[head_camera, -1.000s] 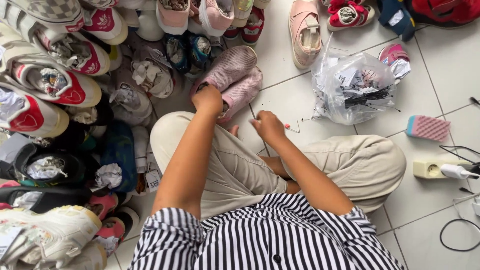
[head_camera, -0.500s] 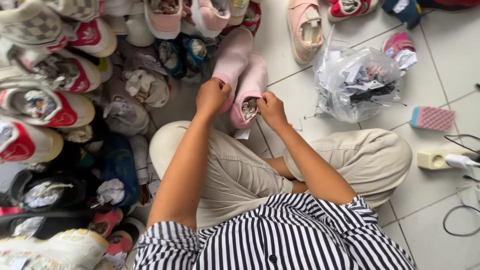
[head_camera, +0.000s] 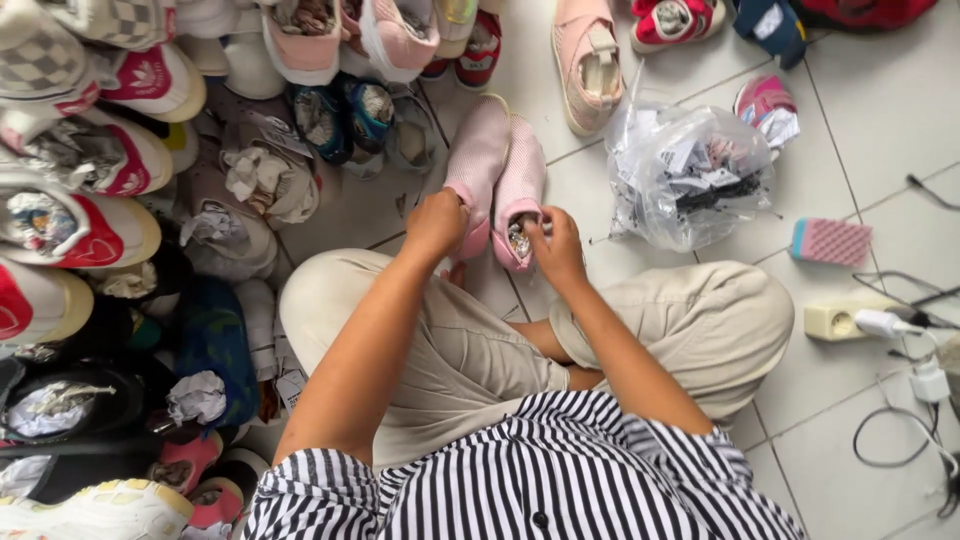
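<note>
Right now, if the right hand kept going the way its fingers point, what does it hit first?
The right hand points into the heel opening of the right-hand pink shoe, so it would likely first meet the crumpled paper stuffing inside. Depth is hard to judge from above.

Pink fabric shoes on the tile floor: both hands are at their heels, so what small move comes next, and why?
Probably push the crumpled paper deeper into the right-hand pink fabric shoe. The right hand pinches at that shoe's opening, where the paper wad shows at the rim, while the left hand grips the heel of the other pink fabric shoe beside it.
</note>
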